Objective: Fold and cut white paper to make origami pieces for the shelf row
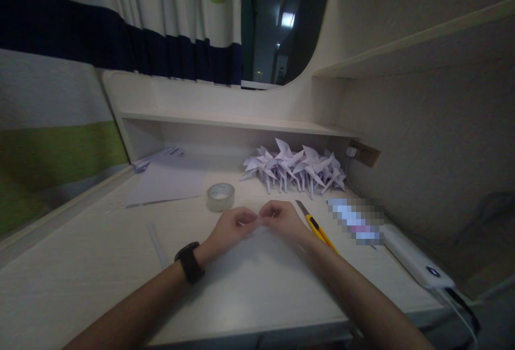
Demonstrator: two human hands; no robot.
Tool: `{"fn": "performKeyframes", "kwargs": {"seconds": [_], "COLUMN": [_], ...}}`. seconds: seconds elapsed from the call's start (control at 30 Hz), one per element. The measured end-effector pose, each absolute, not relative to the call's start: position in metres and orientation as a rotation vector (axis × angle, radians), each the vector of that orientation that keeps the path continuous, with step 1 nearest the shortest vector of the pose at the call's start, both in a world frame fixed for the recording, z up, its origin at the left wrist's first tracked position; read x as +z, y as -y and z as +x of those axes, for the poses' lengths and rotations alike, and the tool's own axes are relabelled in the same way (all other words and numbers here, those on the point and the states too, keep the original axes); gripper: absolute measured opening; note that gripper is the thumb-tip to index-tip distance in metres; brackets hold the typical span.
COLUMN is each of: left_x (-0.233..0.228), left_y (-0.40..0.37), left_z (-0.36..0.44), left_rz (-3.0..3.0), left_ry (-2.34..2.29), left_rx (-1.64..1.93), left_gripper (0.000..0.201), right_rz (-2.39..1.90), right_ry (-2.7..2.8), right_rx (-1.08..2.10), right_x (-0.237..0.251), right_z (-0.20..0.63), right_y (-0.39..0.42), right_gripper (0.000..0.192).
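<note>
Near the front edge of the pale wooden desk (80,285): both forearms in, black wristwatch (189,261) on the left wrist. Just beyond, left hand (231,227) and right hand (284,219) knuckles up, fingers curled, fingertips meeting over the desk. Pinched between them, a small pale piece of paper (257,223), mostly hidden by the fingers; cannot tell its shape or how far folded.

Left of the hands, apart from them, a thin white rolled paper stick (156,242) flat on the desk. Just beside the right wrist, a yellow utility knife (317,227), blade end pointing away. Further right, a white oblong power bank (414,259) with its cable.

Beyond the hands, a clear roll of adhesive tape (220,197), lying flat. Further back left, loose white paper sheets (167,181), unfolded. Back right, under the low shelf (241,122), a heap of folded pale paper pinwheels on sticks (295,170).

Judging by that heap, well under way: many pieces finished, one in hand, plain sheets on hand for more.
</note>
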State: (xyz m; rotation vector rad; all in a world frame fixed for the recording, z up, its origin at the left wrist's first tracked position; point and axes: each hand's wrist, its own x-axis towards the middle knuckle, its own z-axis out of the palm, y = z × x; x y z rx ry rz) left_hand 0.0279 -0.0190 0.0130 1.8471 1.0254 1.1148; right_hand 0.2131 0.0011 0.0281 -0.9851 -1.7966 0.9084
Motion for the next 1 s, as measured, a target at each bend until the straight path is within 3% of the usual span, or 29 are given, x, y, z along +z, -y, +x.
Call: {"fn": "performKeyframes", "kwargs": {"seconds": [0.53,0.77,1.0], "left_x": [0.014,0.001,0.005], "left_y": [0.009,-0.010,-0.007], "left_z": [0.020,0.007,0.008], "left_rz": [1.799,1.904,1.662], "left_ry": [-1.155,-1.426,-1.242], "left_rx": [1.263,1.122,1.016], "left_gripper": [0.016,0.026,0.040], "right_rz": [-0.903,-0.667,-0.557], "right_ry": [1.645,1.527,1.480], "right_rx": [1.240,1.485,1.612], "right_x": [0.036,0.040,0.042], "right_z": [0.222,0.231,0.242], "right_y": [-0.002,-0.004,-0.009], "right_gripper": [0.033,0.030,0.028]}}
